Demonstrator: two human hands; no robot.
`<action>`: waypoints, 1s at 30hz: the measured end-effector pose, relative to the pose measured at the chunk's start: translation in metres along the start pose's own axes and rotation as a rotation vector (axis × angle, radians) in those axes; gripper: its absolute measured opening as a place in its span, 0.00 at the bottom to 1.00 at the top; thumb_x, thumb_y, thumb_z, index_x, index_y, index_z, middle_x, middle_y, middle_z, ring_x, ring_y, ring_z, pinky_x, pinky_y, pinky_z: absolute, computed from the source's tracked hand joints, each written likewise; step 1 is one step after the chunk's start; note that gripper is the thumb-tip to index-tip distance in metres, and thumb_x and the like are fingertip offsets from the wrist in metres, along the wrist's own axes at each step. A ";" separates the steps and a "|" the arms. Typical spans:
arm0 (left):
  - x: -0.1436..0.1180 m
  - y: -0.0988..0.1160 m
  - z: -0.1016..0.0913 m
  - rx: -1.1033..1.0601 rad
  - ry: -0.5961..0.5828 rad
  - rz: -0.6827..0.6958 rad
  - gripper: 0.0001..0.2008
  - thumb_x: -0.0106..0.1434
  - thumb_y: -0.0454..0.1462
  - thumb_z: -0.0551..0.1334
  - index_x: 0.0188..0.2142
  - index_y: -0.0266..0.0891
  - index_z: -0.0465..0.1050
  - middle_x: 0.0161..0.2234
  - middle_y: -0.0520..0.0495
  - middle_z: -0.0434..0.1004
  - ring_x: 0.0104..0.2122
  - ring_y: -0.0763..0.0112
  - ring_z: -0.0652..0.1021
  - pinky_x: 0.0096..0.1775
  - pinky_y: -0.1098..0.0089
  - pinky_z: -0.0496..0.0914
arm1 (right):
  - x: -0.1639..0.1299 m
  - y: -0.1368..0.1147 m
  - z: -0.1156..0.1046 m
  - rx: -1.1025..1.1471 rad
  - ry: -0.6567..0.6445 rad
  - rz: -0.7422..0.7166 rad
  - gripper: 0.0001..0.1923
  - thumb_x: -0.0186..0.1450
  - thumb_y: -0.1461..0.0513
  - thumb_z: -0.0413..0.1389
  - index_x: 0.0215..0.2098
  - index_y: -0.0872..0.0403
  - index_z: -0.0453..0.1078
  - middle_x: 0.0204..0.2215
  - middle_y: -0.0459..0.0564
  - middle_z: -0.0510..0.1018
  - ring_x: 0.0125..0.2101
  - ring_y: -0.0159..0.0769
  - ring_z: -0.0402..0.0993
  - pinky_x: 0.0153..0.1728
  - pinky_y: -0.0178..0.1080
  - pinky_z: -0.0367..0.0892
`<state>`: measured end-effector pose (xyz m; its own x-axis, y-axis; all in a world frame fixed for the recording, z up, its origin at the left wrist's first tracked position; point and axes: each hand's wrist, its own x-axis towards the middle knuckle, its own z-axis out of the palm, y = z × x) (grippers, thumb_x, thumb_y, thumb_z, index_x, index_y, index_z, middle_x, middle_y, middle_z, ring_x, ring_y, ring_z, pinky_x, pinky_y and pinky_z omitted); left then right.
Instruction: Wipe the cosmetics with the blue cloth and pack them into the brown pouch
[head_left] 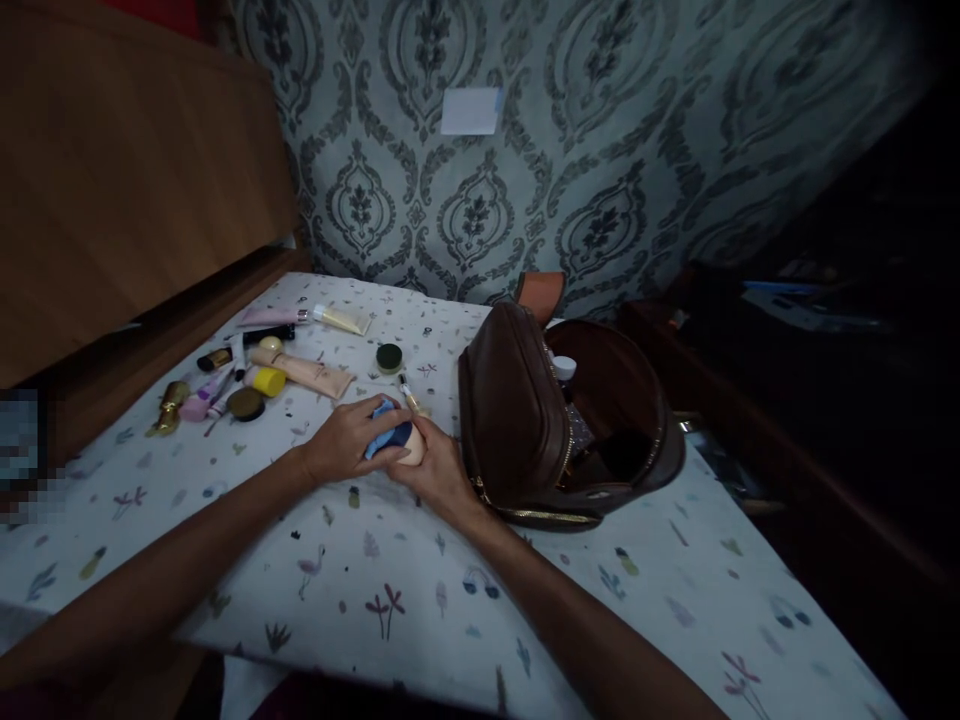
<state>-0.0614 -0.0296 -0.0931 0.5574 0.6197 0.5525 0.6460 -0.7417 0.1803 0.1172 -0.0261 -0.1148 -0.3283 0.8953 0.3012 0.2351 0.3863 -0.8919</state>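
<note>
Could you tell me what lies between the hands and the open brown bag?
Nothing: in the head view only bare printed cloth separates the hands from the bag.

Both hands (390, 450) together, fingers (375, 425) curled

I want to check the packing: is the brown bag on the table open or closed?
Open. The brown bag has its zipper apart, and a white-capped bottle and its dark inside are visible through the gap.
</note>
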 end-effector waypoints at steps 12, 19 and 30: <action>0.013 0.022 -0.003 -0.149 0.039 -0.352 0.15 0.72 0.43 0.50 0.39 0.38 0.71 0.33 0.46 0.72 0.36 0.65 0.74 0.41 0.66 0.68 | -0.008 0.016 0.006 -0.259 0.044 -0.204 0.30 0.55 0.63 0.65 0.55 0.55 0.65 0.50 0.60 0.75 0.51 0.50 0.72 0.54 0.52 0.69; 0.019 0.018 -0.006 -0.487 0.001 -0.619 0.20 0.69 0.49 0.52 0.27 0.39 0.66 0.26 0.53 0.68 0.31 0.68 0.72 0.36 0.70 0.65 | -0.014 0.012 0.009 -0.420 0.018 -0.296 0.34 0.57 0.67 0.63 0.60 0.56 0.61 0.54 0.61 0.72 0.55 0.51 0.67 0.58 0.56 0.65; 0.012 -0.007 -0.025 -0.683 -0.310 -0.323 0.30 0.59 0.47 0.68 0.57 0.44 0.64 0.56 0.42 0.71 0.54 0.56 0.72 0.55 0.60 0.66 | -0.006 0.019 0.000 -0.292 0.063 -0.155 0.33 0.57 0.58 0.64 0.59 0.55 0.65 0.51 0.60 0.75 0.51 0.53 0.72 0.53 0.55 0.69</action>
<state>-0.0724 -0.0233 -0.0677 0.5819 0.7981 0.1563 0.3951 -0.4454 0.8035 0.1236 -0.0239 -0.1339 -0.3257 0.8295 0.4538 0.4423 0.5579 -0.7023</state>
